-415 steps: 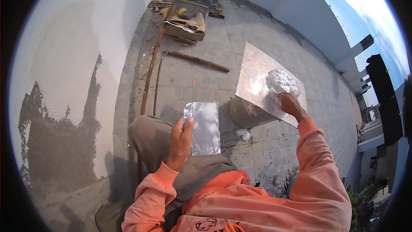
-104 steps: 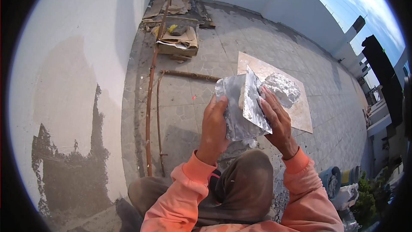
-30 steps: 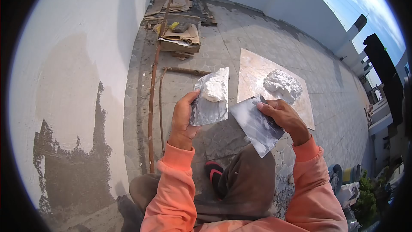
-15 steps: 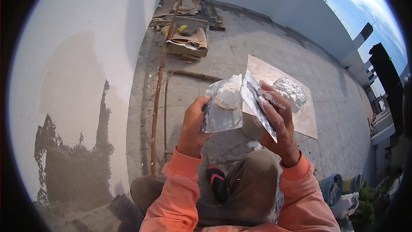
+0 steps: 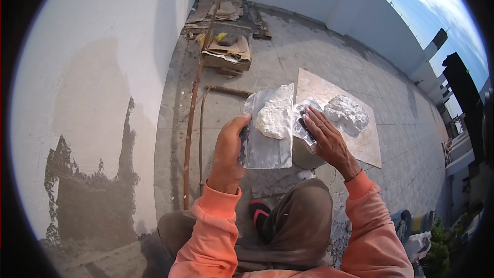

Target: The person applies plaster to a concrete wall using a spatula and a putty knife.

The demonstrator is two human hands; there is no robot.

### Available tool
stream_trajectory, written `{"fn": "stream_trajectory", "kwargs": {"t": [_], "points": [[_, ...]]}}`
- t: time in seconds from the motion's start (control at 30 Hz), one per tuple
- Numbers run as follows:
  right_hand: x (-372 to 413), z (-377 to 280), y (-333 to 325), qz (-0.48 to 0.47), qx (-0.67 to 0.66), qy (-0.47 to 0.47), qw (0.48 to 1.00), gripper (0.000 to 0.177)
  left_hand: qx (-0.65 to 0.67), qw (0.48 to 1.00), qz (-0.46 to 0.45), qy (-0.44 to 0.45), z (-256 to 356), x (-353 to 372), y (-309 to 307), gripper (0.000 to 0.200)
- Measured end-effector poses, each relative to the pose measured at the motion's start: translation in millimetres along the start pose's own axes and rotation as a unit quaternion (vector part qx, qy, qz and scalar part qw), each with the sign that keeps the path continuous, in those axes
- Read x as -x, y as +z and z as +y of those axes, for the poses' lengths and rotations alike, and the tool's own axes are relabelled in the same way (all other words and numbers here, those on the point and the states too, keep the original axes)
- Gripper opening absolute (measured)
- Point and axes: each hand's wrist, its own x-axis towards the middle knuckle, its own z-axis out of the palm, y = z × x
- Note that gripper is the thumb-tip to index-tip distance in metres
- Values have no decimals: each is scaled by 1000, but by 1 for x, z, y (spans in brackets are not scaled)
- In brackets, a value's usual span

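Note:
My left hand (image 5: pixel 226 144) grips the left edge of a flat metal putty blade (image 5: pixel 267 157), its thumb over the top. A thick lump of white putty (image 5: pixel 275 116) sits on that blade. Just right of it, my right hand (image 5: pixel 329 136) is closed on a second metal putty blade (image 5: pixel 299 127), fingers laid along its back and partly hiding it. White smears show on the second blade. Behind the right hand, a larger white putty heap (image 5: pixel 347 115) rests on a pale square board (image 5: pixel 366 149). A light bucket (image 5: pixel 307 160) is partly visible below the blades.
A plastered wall (image 5: pixel 92 108) with a rough grey patch (image 5: pixel 92 201) rises at my left. Along its foot run a rusty pole (image 5: pixel 191 118) and a bent pipe (image 5: pixel 226 91). Cardboard pieces (image 5: pixel 231 51) lie farther off. Several buckets (image 5: pixel 404 224) stand at lower right.
My right hand has rotated its blade from nearly upright to a flatter, palm-down pose. The left blade now faces up more squarely, and its putty lump shows more fully.

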Motion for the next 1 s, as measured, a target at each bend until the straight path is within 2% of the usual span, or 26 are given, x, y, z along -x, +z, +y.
{"fn": "stream_trajectory", "kwargs": {"t": [0.03,0.07,0.13,0.2,0.3,0.37,0.43,0.47,0.5,0.53,0.57,0.63,0.73,0.83,0.87,0.9,0.97,1.0], "points": [[1,0,-3,-27,12,25,999,61,-4,1000,-1,12,3,3,4,34],[5,-8,-7,41,-11,85,995,48,-7,1000,0,27,5,3,6,33],[17,-15,-18,71,-101,192,974,41,-22,998,24,50,5,2,2,31],[18,-26,-26,181,-284,282,898,28,-18,998,31,49,-2,-4,-1,30],[4,-52,-39,251,-326,214,886,25,17,999,26,20,-13,-13,-6,29],[0,-61,-37,269,-257,124,920,30,33,999,28,-9,-20,-13,-5,29],[-24,-77,-42,277,-193,-60,939,39,68,997,-12,-36,-28,-16,-6,31],[-25,-84,-48,197,-216,-61,954,44,85,994,-28,-61,-31,-19,-8,31],[-26,-84,-47,155,-215,-105,959,49,100,990,-46,-88,-35,-20,-7,32],[-26,-84,-45,111,-216,-148,959,55,35,997,-55,-33,-33,-9,3,33],[-24,-82,-35,96,-200,-155,963,58,-30,998,-57,22,-30,3,13,34],[-14,-70,-19,113,-133,-149,973,61,73,993,-68,-55,-26,-4,8,35],[2,-46,-15,79,-104,-66,989,60,27,999,7,-23,-16,1,2,35],[29,-19,-30,78,-84,132,985,53,-24,999,16,42,-9,6,0,35],[40,-2,-36,65,-71,281,955,44,-29,998,30,56,-9,7,0,34],[50,16,-42,50,-56,423,903,37,-32,997,34,57,-9,8,2,32],[61,51,-56,96,-5,457,884,27,-39,997,40,58,-10,10,6,29],[71,72,-58,68,11,454,888,26,-53,995,50,62,-13,8,5,29]]}}
